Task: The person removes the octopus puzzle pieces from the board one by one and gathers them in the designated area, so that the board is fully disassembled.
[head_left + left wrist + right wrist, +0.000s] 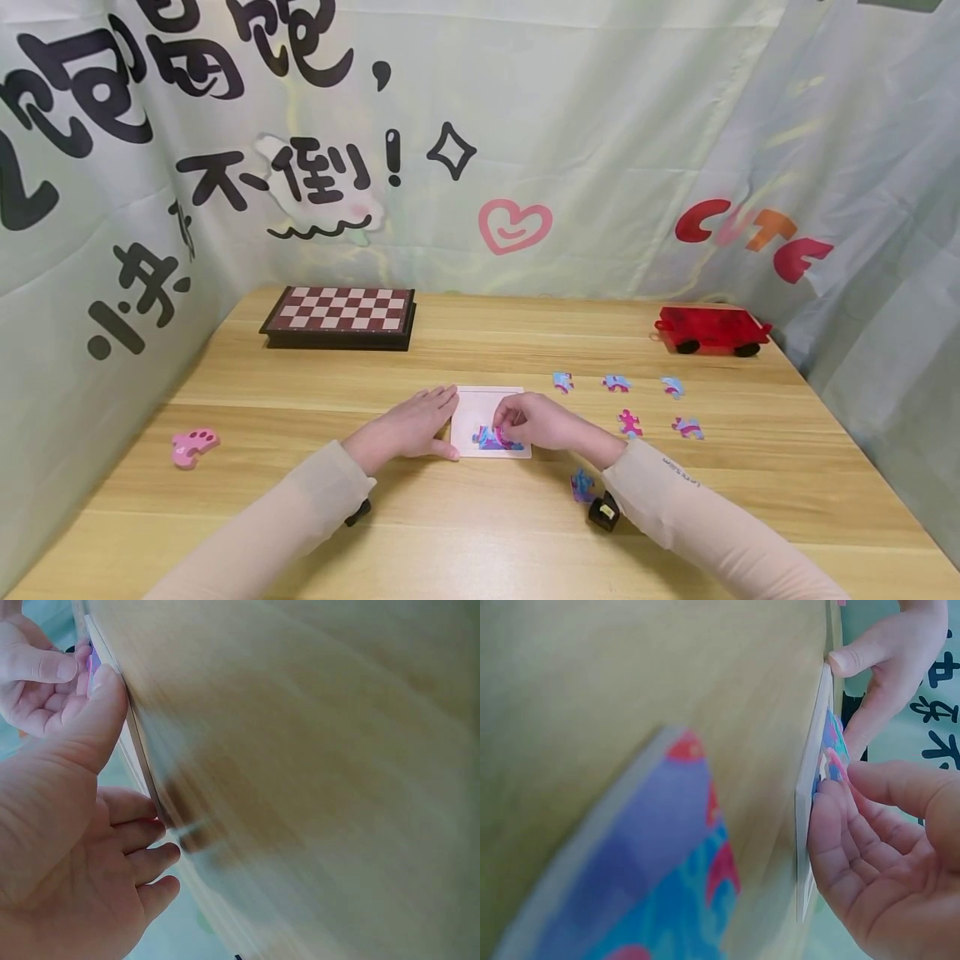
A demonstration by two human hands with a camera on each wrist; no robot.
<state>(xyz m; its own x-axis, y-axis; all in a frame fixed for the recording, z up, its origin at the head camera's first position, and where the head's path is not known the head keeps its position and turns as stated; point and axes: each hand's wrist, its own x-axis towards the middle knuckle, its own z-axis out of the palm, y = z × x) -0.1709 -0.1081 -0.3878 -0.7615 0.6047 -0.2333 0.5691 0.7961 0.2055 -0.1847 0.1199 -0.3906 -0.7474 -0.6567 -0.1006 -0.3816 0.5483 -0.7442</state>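
A pale, shallow puzzle tray (480,404) lies on the table in front of me, with joined blue and purple jigsaw pieces (486,441) along its lower part. My left hand (420,423) rests at the tray's left side, fingers fairly straight and thumb at the lower left corner. Over the joined pieces, my right hand (536,419) pinches a pink-edged jigsaw piece (838,763) between thumb and fingers. In the right wrist view that piece stands tilted against the tray's surface; the fingers hide most of it. A loose blue and purple piece (652,847) looms close to that camera.
Several loose jigsaw pieces (630,423) lie right of the tray, one (581,486) near the right wrist. A folded chessboard (337,312) stands at the back left, a red toy wagon (711,329) at the back right. Far left is a pink paw-like object (193,447).
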